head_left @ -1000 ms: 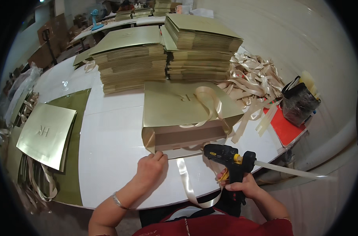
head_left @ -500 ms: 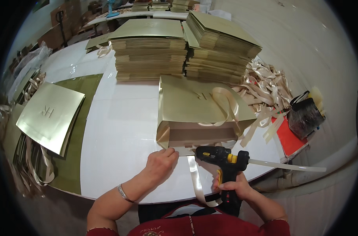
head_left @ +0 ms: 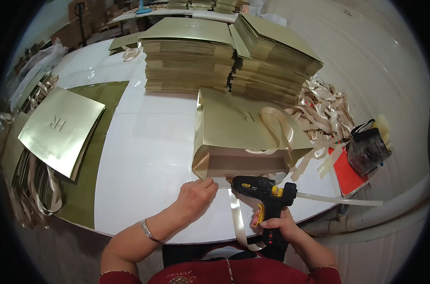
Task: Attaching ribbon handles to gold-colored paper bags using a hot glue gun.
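Note:
A gold paper bag [head_left: 243, 123] lies on its side with its mouth toward me and its brown inside showing. One cream ribbon loop [head_left: 283, 124] rests on its upper face; another ribbon [head_left: 236, 215] hangs from the mouth toward my lap. My left hand [head_left: 195, 199] is closed, fingertips pinching the bag's lower lip near its left corner. In my right hand [head_left: 280, 222] is a black and yellow hot glue gun [head_left: 257, 187], gripped by its handle. Its nozzle points left, at the bag's lower lip, close to my left fingertips. A whitish glue stick [head_left: 338, 199] sticks out of its rear.
Tall stacks of flat gold bags [head_left: 186, 64] stand behind the bag. Loose ribbons [head_left: 326, 106] pile up at the right, beside a black holder [head_left: 368, 149] and a red sheet [head_left: 347, 170]. Further gold bags with ribbon handles [head_left: 61, 130] lie at the left on an olive sheet [head_left: 101, 156].
The glue gun has shifted slightly left along the bag's lower lip, nearer my left fingers. My left hand keeps its pinch. The whole view has shifted a little.

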A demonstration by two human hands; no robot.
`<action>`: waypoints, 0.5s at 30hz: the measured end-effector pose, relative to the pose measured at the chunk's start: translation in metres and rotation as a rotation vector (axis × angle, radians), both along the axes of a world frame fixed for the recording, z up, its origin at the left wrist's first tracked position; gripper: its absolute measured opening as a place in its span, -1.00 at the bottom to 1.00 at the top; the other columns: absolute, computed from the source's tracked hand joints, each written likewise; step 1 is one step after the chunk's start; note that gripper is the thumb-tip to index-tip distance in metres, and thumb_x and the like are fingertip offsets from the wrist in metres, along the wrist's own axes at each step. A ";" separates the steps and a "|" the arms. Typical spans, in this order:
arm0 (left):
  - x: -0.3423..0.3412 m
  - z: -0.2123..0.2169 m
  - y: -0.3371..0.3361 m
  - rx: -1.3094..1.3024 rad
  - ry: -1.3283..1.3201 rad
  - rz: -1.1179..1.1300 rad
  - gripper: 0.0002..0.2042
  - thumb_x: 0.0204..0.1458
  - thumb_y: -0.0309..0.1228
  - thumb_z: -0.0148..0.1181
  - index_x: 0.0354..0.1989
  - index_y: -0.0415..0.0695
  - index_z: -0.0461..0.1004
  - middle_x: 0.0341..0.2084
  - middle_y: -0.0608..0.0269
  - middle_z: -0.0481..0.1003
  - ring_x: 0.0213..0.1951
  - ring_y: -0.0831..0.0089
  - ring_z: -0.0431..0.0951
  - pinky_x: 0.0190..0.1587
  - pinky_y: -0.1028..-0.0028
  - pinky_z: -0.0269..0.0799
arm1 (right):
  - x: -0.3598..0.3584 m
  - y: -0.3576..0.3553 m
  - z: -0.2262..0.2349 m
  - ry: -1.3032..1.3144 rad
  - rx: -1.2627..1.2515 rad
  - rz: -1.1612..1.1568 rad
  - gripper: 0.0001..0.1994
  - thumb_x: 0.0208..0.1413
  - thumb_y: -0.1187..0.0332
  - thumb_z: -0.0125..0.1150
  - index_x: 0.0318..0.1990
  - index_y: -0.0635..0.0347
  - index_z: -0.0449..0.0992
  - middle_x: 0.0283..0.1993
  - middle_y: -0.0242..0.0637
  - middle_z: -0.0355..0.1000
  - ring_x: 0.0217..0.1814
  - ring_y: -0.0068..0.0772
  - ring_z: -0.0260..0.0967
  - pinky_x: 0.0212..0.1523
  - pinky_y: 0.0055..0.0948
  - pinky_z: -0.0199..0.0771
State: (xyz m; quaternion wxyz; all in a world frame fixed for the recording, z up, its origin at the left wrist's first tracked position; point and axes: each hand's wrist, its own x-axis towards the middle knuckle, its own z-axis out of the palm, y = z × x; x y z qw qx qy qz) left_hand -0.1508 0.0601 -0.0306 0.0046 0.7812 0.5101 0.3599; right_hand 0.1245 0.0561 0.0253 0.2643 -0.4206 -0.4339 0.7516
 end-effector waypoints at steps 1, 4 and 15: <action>0.000 0.000 0.000 -0.008 0.000 0.001 -0.93 -0.14 -0.56 0.20 -0.50 -0.14 0.43 -0.53 0.26 0.42 -0.54 0.32 0.51 -0.55 0.38 0.43 | 0.000 0.001 -0.001 -0.010 0.020 -0.008 -0.64 -0.30 0.55 0.22 -0.20 0.36 0.43 -0.32 -0.11 0.48 -0.21 -0.21 0.48 -0.08 -0.30 0.47; 0.000 -0.001 0.000 0.001 -0.002 0.007 -0.94 -0.13 -0.55 0.19 -0.51 -0.14 0.42 -0.55 0.27 0.40 -0.55 0.33 0.51 -0.56 0.38 0.42 | 0.002 0.002 0.003 0.033 -0.019 -0.018 -0.62 -0.22 0.64 0.21 -0.13 0.39 0.39 -0.29 -0.16 0.47 -0.21 -0.27 0.49 -0.07 -0.32 0.49; -0.001 -0.001 -0.002 0.005 -0.006 -0.006 -0.95 -0.11 -0.54 0.17 -0.49 -0.13 0.42 -0.53 0.25 0.40 -0.55 0.32 0.51 -0.55 0.38 0.41 | 0.000 0.009 0.018 0.032 0.027 -0.054 -0.57 -0.29 0.59 0.19 -0.12 0.42 0.39 -0.25 -0.08 0.48 -0.12 -0.16 0.49 -0.01 -0.22 0.47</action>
